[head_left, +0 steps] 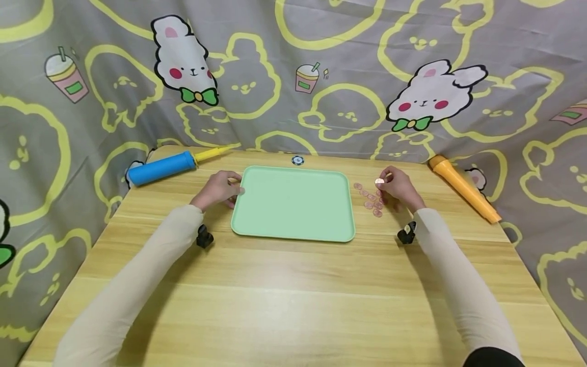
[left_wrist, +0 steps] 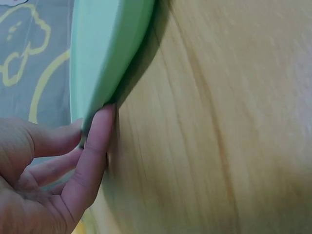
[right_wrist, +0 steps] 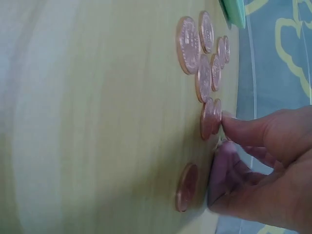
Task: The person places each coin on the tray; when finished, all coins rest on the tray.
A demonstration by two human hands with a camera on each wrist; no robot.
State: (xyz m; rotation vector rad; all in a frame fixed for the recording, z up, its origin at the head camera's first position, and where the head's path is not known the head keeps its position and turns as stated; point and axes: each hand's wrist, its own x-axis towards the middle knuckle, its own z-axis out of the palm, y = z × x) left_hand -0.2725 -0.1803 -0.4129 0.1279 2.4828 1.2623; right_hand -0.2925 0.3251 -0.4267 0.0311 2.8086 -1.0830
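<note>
A pale green tray lies on the wooden table. At its left rim my left hand pinches the edge, thumb above and fingers underneath; the left wrist view shows the tray side between thumb and fingers. To the right of the tray, my right hand holds a shiny coin at its thumb and fingertips. Several copper-coloured coins lie spread on the table beside that hand. In the right wrist view one coin lies apart from the others, below the fingers.
Behind the tray is a dark-rimmed round chip. A blue hand pump with a yellow nozzle lies at the back left, and an orange tapered tube at the back right. A patterned grey curtain hangs along the table's back edge.
</note>
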